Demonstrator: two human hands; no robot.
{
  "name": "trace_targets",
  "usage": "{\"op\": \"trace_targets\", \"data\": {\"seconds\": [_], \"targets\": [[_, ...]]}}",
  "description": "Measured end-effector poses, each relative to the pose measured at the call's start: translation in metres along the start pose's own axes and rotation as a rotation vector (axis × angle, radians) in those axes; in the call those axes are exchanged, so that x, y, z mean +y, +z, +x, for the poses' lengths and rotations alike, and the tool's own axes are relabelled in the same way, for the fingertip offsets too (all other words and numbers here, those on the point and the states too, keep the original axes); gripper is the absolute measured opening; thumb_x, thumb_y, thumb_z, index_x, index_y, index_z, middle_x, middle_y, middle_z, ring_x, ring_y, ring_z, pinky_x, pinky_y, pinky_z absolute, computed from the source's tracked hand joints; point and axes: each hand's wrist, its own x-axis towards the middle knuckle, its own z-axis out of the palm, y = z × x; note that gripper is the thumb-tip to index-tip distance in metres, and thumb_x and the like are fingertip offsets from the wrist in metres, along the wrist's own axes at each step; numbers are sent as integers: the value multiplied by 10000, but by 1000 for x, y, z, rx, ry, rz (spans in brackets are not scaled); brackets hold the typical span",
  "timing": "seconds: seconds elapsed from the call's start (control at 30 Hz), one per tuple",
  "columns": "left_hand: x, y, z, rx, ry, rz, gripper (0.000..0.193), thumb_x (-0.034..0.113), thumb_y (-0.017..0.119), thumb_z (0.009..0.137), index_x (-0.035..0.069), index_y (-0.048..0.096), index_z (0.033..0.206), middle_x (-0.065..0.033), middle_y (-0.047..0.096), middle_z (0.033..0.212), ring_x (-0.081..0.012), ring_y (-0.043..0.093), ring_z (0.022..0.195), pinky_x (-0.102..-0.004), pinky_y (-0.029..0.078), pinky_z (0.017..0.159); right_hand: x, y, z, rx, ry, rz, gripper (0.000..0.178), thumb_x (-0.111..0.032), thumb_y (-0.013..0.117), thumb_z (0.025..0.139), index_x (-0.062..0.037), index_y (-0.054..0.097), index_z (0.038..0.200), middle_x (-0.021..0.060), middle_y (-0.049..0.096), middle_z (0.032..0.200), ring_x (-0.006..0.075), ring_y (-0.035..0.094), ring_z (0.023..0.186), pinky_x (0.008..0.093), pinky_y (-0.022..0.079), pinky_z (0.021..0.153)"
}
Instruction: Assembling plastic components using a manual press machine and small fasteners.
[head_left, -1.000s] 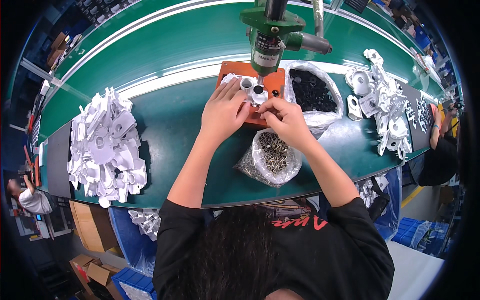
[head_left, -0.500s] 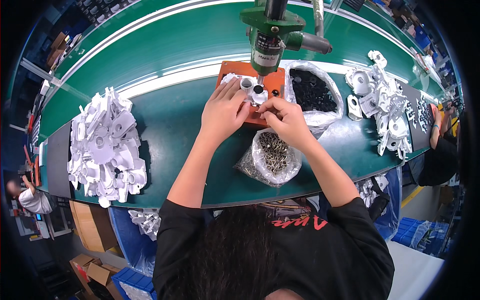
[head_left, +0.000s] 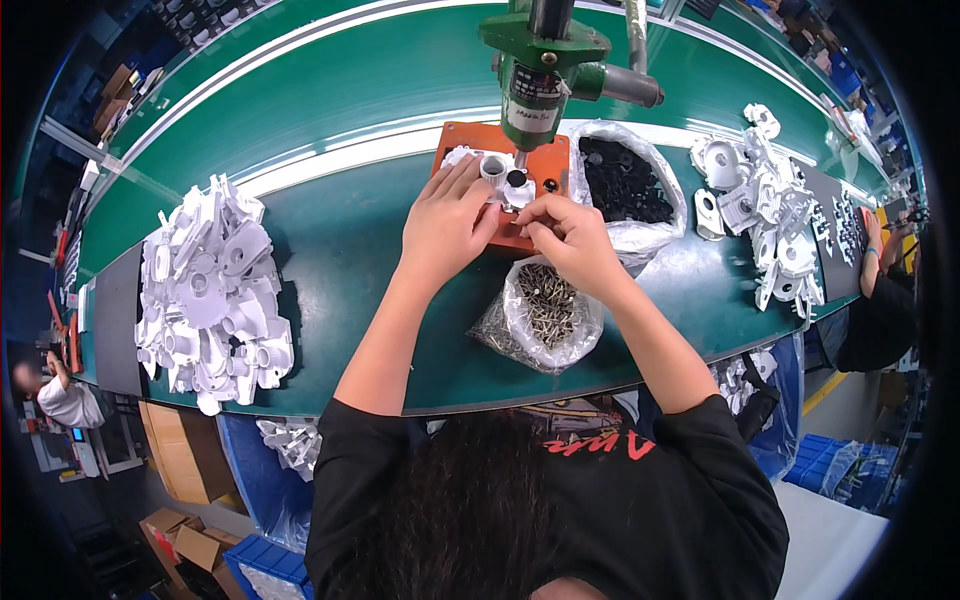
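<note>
My left hand (head_left: 447, 222) lies over a white plastic part (head_left: 521, 197) on an orange press base (head_left: 550, 160), its fingers gripping the part's left side. A round black piece (head_left: 516, 178) sits on the part beneath the tip of a green press (head_left: 530, 100). At the part's near edge my right hand (head_left: 568, 238) has thumb and forefinger pinched together. Whatever lies between those fingertips is too small to make out. Just in front of the base stands a clear bag of small metal pins or screws (head_left: 545, 305).
White plastic parts are heaped at left (head_left: 205, 300) and at right (head_left: 765, 200). A clear bag of small black pieces (head_left: 625, 180) stands right of the base. Blue crates (head_left: 830, 465) are below the bench at right. Two other people are at the far sides.
</note>
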Motion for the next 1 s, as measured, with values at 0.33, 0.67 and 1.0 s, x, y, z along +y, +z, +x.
{"op": "trace_targets", "data": {"seconds": [0.33, 0.67, 1.0], "targets": [[0, -2, 0, 14, -4, -7, 154, 165, 605, 803, 29, 590, 874, -192, 595, 1170, -337, 542, 1137, -411, 425, 969, -2, 0, 0, -1, 1, -8, 112, -10, 528, 830, 32, 602, 903, 76, 645, 808, 102, 636, 754, 237, 528, 633], [1, -1, 0, 3, -3, -4, 154, 156, 610, 796, 35, 597, 890, -178, 598, 1170, -327, 544, 1138, -411, 420, 977, -1, -1, 0, -4, 10, 6, 110, -4, 530, 829, 36, 600, 905, 75, 639, 818, 104, 632, 768, 233, 517, 640], [-1, 1, -1, 9, 3, 1, 160, 155, 610, 794, 35, 598, 900, -174, 596, 1174, -324, 542, 1141, -411, 424, 973, 0, 0, 0, 1, -9, -3, 103, -4, 538, 829, 34, 602, 901, 73, 640, 806, 94, 625, 747, 226, 507, 634]]}}
